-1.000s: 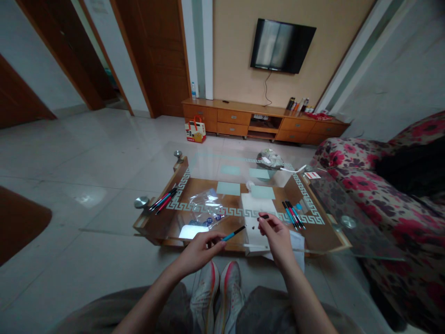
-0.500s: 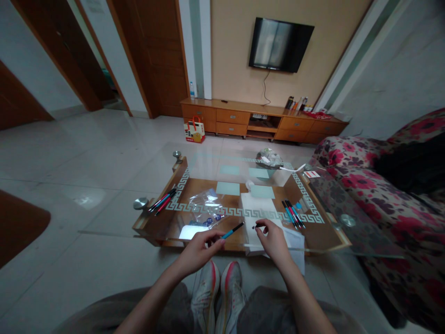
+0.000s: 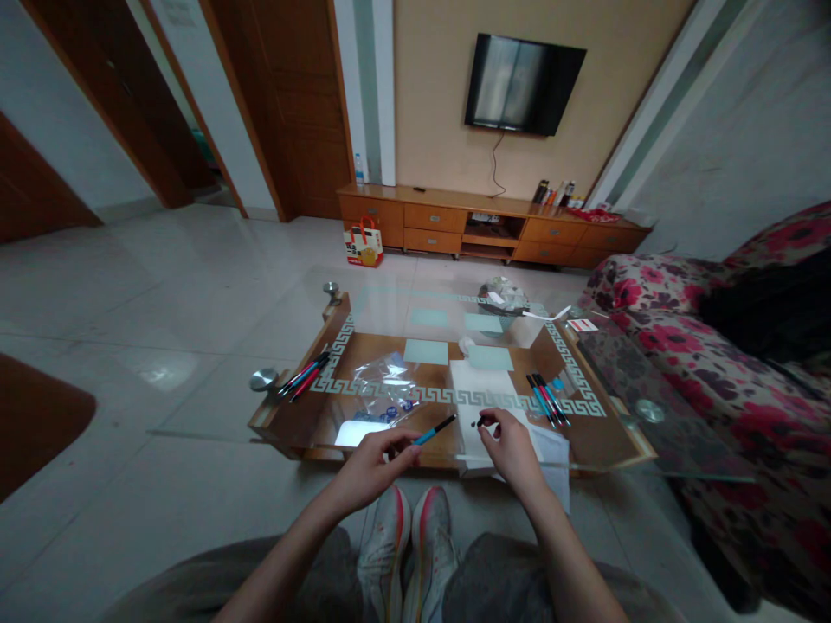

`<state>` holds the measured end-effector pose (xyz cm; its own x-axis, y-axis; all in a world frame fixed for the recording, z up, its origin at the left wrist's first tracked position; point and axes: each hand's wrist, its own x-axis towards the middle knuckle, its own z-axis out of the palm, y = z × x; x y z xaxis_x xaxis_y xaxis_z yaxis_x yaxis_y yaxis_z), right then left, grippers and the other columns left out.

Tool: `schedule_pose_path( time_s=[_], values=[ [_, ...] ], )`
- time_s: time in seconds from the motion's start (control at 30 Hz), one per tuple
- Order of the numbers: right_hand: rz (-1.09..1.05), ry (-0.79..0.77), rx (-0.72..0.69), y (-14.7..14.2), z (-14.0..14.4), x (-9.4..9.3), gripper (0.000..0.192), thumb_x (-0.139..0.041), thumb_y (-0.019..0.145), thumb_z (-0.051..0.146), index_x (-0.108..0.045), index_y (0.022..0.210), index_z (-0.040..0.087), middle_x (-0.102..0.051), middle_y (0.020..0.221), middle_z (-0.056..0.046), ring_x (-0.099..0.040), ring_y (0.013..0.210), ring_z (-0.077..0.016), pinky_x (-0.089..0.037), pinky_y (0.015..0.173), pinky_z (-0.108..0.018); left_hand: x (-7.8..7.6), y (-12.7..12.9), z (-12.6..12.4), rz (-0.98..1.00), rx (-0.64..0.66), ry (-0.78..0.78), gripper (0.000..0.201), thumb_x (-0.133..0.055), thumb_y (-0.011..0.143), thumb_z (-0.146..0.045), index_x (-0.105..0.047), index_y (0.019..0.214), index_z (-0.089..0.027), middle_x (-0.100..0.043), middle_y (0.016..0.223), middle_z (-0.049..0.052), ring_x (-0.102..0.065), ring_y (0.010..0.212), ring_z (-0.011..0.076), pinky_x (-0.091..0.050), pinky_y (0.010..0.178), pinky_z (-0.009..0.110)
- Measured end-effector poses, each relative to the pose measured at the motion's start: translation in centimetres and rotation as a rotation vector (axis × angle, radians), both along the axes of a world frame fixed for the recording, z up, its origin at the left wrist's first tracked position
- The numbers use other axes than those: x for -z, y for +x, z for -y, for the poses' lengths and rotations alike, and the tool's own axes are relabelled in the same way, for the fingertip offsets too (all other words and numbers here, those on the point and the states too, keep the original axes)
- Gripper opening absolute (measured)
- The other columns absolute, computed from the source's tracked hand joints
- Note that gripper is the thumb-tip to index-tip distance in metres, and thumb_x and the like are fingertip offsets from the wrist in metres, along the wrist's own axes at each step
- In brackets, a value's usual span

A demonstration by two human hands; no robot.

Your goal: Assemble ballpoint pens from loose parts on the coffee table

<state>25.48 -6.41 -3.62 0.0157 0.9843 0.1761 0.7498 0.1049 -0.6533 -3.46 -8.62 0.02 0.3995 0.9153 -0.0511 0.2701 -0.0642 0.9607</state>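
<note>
Your left hand (image 3: 373,467) curls around the rear of a slim blue pen (image 3: 434,430), fingers clamped on the barrel, wrist bent inward; the pen's dark tip points up and to the right, toward your other hand. Your right hand (image 3: 512,450) is raised opposite, its thumb and forefinger pinched together on a small dark pen cap (image 3: 480,422), which sits just apart from the pen's tip. Both forearms reach forward bare from your lap, meeting over the near edge of the desk (image 3: 610,433).

The desk is a clear glass top over a brown wooden shelf, edged with a pale key-pattern border. Right behind your right hand lies a stack of white paper (image 3: 481,385), flat and matte. To its right rest a few thin pens (image 3: 547,399), side by side. Left of the paper is a crinkled, glossy clear plastic bag (image 3: 388,385), and farther left another loose bunch of pens (image 3: 304,375). A floral-patterned sofa (image 3: 714,363) stands beside the desk on your right.
</note>
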Motion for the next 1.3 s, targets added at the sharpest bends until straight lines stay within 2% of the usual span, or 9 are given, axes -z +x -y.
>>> schedule_pose_path(
  time_s=[0.13, 0.27, 0.37, 0.43, 0.63, 0.8, 1.0, 1.3],
  values=[
    [-0.022, 0.033, 0.034, 0.8, 0.2, -1.2, 0.045, -0.059, 0.077, 0.025, -0.060, 0.121, 0.016, -0.068, 0.098, -0.008, -0.057, 0.066, -0.0169, -0.049, 0.071, -0.034, -0.2, 0.0, 0.0, -0.010, 0.002, 0.027, 0.034, -0.057, 0.092, -0.044, -0.069, 0.111, -0.019, -0.073, 0.091, 0.005, -0.066, 0.083, 0.0189, -0.050, 0.072, 0.026],
    [-0.258, 0.085, 0.102, 0.0, 0.6, -3.9, 0.033, -0.056, 0.088, 0.038, -0.062, 0.114, 0.017, -0.068, 0.090, -0.007, -0.058, 0.070, -0.0182, -0.047, 0.066, -0.030, -0.8, -0.1, 0.0, -0.058, 0.003, 0.092, 0.030, -0.059, 0.092, -0.042, -0.072, 0.109, -0.021, -0.073, 0.097, 0.006, -0.065, 0.086, 0.0196, -0.049, 0.072, 0.026],
    [-0.484, -0.049, -0.068, -1.6, 1.3, -5.5, 0.035, -0.055, 0.092, 0.048, -0.065, 0.106, 0.018, -0.067, 0.085, -0.006, -0.059, 0.073, -0.0183, -0.046, 0.064, -0.028, -1.3, -0.1, 0.0, -0.076, 0.021, 0.199, 0.026, -0.059, 0.093, -0.038, -0.073, 0.109, -0.023, -0.073, 0.104, 0.006, -0.064, 0.094, 0.0202, -0.049, 0.082, 0.028],
    [-0.520, -0.167, -0.204, -2.6, 1.7, -6.0, 0.037, -0.052, 0.093, 0.052, -0.068, 0.101, 0.019, -0.067, 0.083, -0.004, -0.058, 0.071, -0.0171, -0.044, 0.063, -0.027, -1.6, -0.1, 0.0, -0.086, 0.037, 0.260, 0.025, -0.058, 0.094, -0.036, -0.073, 0.110, -0.024, -0.072, 0.104, 0.006, -0.064, 0.096, 0.0196, -0.048, 0.086, 0.029],
    [-0.452, -0.309, -0.362, -4.0, 2.6, -5.7, 0.050, -0.047, 0.095, 0.058, -0.070, 0.078, 0.017, -0.066, 0.071, -0.003, -0.059, 0.069, -0.0175, -0.042, 0.063, -0.026, -1.4, -0.1, 0.0, -0.115, 0.039, 0.353, 0.027, -0.056, 0.095, -0.035, -0.072, 0.115, -0.024, -0.071, 0.100, 0.007, -0.064, 0.093, 0.0187, -0.049, 0.083, 0.028],
    [-0.492, -0.453, -0.389, -4.1, 2.7, -5.4, 0.058, -0.043, 0.096, 0.061, -0.070, 0.074, 0.015, -0.064, 0.062, -0.002, -0.057, 0.059, -0.0151, -0.040, 0.058, -0.024, -1.0, -0.1, 0.2, -0.114, 0.026, 0.368, 0.028, -0.057, 0.095, -0.035, -0.069, 0.118, -0.024, -0.071, 0.105, 0.006, -0.064, 0.094, 0.0182, -0.050, 0.082, 0.027],
    [-0.522, -0.433, -0.408, -4.1, 2.5, -5.3, 0.052, -0.048, 0.096, 0.057, -0.071, 0.077, 0.015, -0.067, 0.066, -0.003, -0.058, 0.062, -0.0148, -0.041, 0.061, -0.024, -0.9, -0.2, 0.1, -0.115, 0.012, 0.371, 0.023, -0.058, 0.095, -0.035, -0.072, 0.109, -0.023, -0.072, 0.104, 0.004, -0.065, 0.095, 0.0171, -0.049, 0.085, 0.027],
    [-0.512, -0.402, -0.408, -4.1, 2.6, -5.3, 0.046, -0.051, 0.095, 0.053, -0.072, 0.078, 0.015, -0.070, 0.069, -0.005, -0.062, 0.067, -0.0171, -0.045, 0.065, -0.025, -0.7, -0.3, 0.0, -0.120, 0.039, 0.364, 0.025, -0.057, 0.096, -0.035, -0.073, 0.113, -0.023, -0.073, 0.098, 0.004, -0.065, 0.089, 0.0164, -0.049, 0.081, 0.026]
  ],
)
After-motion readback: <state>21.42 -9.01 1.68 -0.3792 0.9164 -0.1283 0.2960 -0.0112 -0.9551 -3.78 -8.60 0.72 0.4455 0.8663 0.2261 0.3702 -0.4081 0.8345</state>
